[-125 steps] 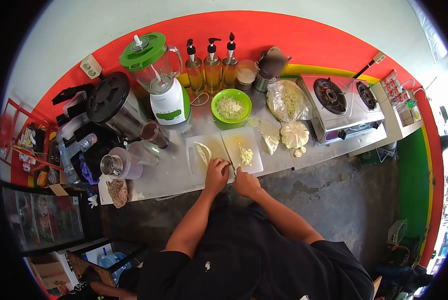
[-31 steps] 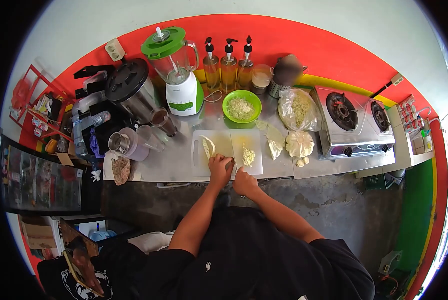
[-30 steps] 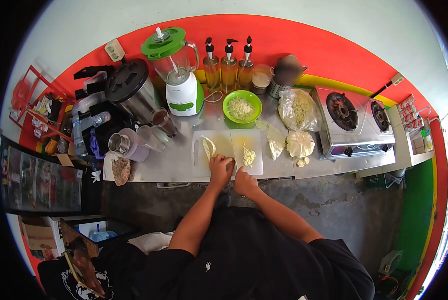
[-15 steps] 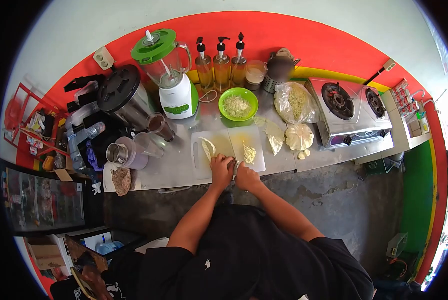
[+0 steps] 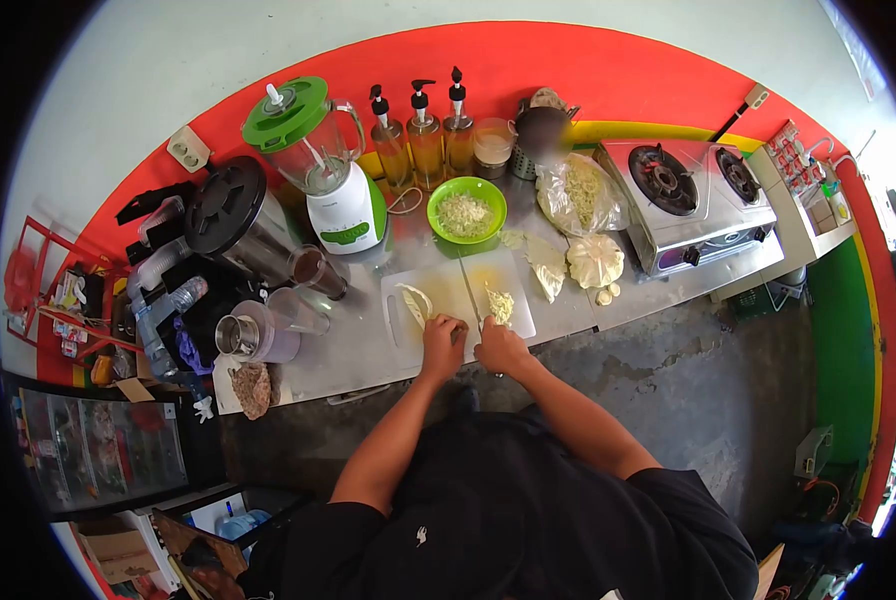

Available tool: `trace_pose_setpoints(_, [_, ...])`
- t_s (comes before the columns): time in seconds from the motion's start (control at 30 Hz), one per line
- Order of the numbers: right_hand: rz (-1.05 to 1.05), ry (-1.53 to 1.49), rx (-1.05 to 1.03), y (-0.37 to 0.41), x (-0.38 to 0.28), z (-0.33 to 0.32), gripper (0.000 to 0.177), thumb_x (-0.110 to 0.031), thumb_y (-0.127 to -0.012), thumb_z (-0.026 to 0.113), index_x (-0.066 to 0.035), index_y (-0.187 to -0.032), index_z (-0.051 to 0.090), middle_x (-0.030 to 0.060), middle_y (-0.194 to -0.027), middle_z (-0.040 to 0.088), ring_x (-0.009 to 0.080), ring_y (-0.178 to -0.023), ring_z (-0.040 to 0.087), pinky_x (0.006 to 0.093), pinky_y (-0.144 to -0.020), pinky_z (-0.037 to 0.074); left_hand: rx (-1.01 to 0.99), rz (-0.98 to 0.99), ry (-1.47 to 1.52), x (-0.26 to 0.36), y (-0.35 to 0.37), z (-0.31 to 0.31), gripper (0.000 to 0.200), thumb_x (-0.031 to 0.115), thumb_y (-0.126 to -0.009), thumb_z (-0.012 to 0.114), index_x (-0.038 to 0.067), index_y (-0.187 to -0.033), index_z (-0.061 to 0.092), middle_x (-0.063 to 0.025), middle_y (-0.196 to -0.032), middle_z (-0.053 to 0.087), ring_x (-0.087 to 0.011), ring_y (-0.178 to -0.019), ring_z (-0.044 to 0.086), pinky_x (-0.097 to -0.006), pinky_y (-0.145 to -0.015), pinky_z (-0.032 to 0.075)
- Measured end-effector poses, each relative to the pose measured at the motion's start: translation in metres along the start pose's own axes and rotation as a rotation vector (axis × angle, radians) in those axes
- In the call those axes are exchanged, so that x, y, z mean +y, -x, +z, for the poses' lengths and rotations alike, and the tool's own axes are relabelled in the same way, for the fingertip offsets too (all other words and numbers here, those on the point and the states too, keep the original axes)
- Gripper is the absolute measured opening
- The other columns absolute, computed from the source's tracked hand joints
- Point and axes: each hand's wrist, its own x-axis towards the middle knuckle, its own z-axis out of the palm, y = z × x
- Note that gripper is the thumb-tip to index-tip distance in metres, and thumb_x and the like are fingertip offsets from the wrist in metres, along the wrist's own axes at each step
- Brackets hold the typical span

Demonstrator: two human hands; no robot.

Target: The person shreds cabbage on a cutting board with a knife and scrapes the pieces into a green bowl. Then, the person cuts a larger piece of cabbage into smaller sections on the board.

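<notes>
My right hand point(image 5: 503, 348) is closed around the handle of a knife point(image 5: 473, 292) at the front of the white cutting board point(image 5: 446, 286). The thin blade points away from me across the board. Just left of it, my left hand point(image 5: 445, 345) has its fingers curled at the board's front edge; what they hold, if anything, is hidden. A pale cabbage strip point(image 5: 417, 300) lies beyond the left hand. Finely chopped cabbage point(image 5: 500, 303) is heaped right of the blade. Beside the board are a loose cabbage leaf point(image 5: 546, 272) and a cut cabbage point(image 5: 595, 262).
A green bowl point(image 5: 491, 227) of chopped pale vegetable stands behind the board. A blender point(image 5: 346, 215), pump bottles point(image 5: 425, 150) and a plastic bag point(image 5: 578, 195) line the back. The gas stove point(image 5: 688, 215) is at right; cups point(image 5: 298, 312) and a steel container point(image 5: 253, 225) are left.
The view has turned slightly, shifting the counter. My hands have drawn a little apart. The right hand stays on the knife, and the left fingers remain curled.
</notes>
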Motion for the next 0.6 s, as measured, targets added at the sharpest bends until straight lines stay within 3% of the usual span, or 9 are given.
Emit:
trace_pose_setpoints(0.03, [-0.003,0.007,0.004,0.003,-0.001,0.001,0.040,-0.022,-0.086,0.062,0.005,-0.112,0.046,0.0336,-0.099,0.067,0.0506,-0.094,0.067,0.0555,-0.085,0.053,-0.101,-0.004,0.067,-0.001,-0.002,-0.008,0.010,0.007,-0.084,0.068,0.004,-0.094,0.070,-0.0120,-0.099,0.061,-0.0336,-0.099,0.057,-0.0425,-0.089,0.045])
trace_pose_setpoints(0.1, [-0.034,-0.005,-0.015,0.014,-0.001,0.008,0.040,-0.022,-0.086,0.062,0.004,-0.111,0.045,0.0345,-0.098,0.066,0.0519,-0.093,0.066,0.0573,-0.084,0.053,-0.092,-0.012,0.114,-0.002,-0.002,-0.024,0.009,0.005,-0.084,0.067,0.004,-0.093,0.069,-0.0126,-0.100,0.061,-0.0339,-0.098,0.059,-0.0418,-0.089,0.047])
trace_pose_setpoints(0.27, [-0.046,0.061,-0.097,0.038,0.002,0.021,0.044,-0.025,-0.086,0.063,0.003,-0.114,0.043,0.0342,-0.095,0.066,0.0517,-0.092,0.066,0.0589,-0.082,0.052,-0.135,0.116,-0.113,0.000,0.007,-0.063,0.008,0.007,-0.084,0.069,0.007,-0.092,0.067,-0.0093,-0.100,0.058,-0.0327,-0.103,0.056,-0.0434,-0.091,0.045])
trace_pose_setpoints(0.6, [0.077,0.017,-0.008,0.018,0.026,0.005,0.044,-0.027,-0.087,0.062,0.002,-0.114,0.044,0.0323,-0.098,0.067,0.0508,-0.095,0.065,0.0590,-0.084,0.050,-0.209,0.157,-0.235,-0.005,0.024,-0.069,0.013,0.010,-0.087,0.067,0.009,-0.099,0.066,-0.0075,-0.106,0.057,-0.0303,-0.107,0.052,-0.0443,-0.091,0.043])
